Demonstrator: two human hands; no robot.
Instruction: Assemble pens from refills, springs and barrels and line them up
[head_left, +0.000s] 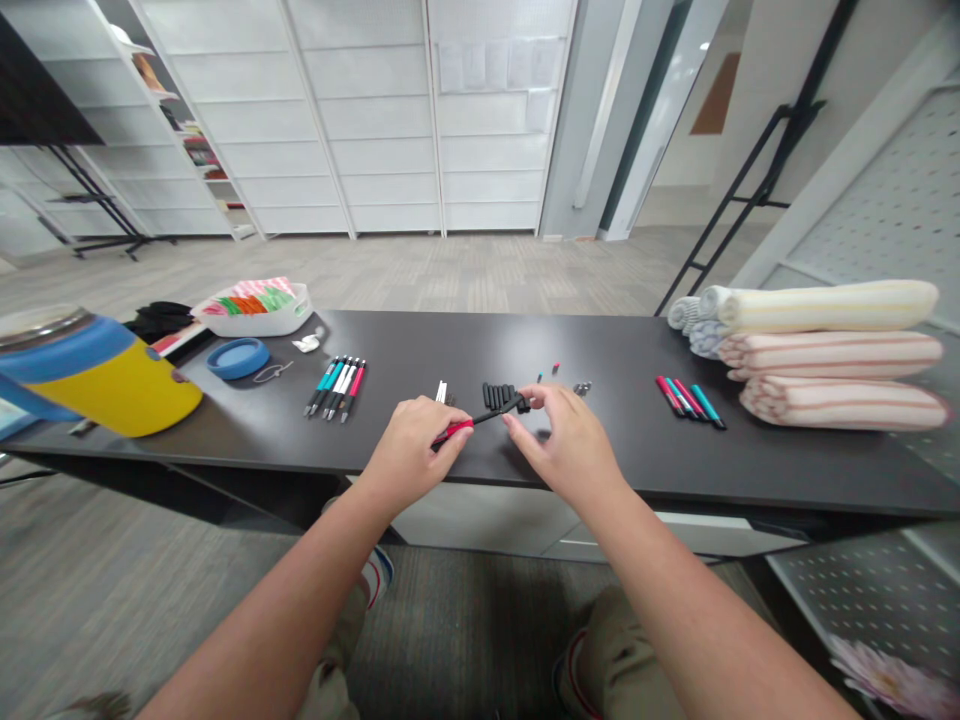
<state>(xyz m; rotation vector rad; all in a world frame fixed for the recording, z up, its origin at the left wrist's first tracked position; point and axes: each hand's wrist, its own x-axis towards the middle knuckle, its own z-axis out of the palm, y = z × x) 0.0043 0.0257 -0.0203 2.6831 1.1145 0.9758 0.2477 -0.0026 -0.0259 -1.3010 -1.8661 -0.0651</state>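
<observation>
My left hand (417, 440) is closed round the red end of a red-and-black pen (480, 420), held just above the dark table (420, 350). My right hand (564, 436) pinches the pen's black front end near a row of black pen parts (501, 396). A few thin refills or springs (442, 391) lie just behind my left hand. Small bits, among them a red tip (556, 366) and metal pieces (582, 387), lie beyond my right hand.
Several assembled pens (336, 386) lie to the left and more pens (690, 398) to the right. Rolled and folded towels (825, 350) are stacked at far right. A yellow-and-blue jug (97, 375), blue lid (238, 357) and white tray (259, 308) are at left.
</observation>
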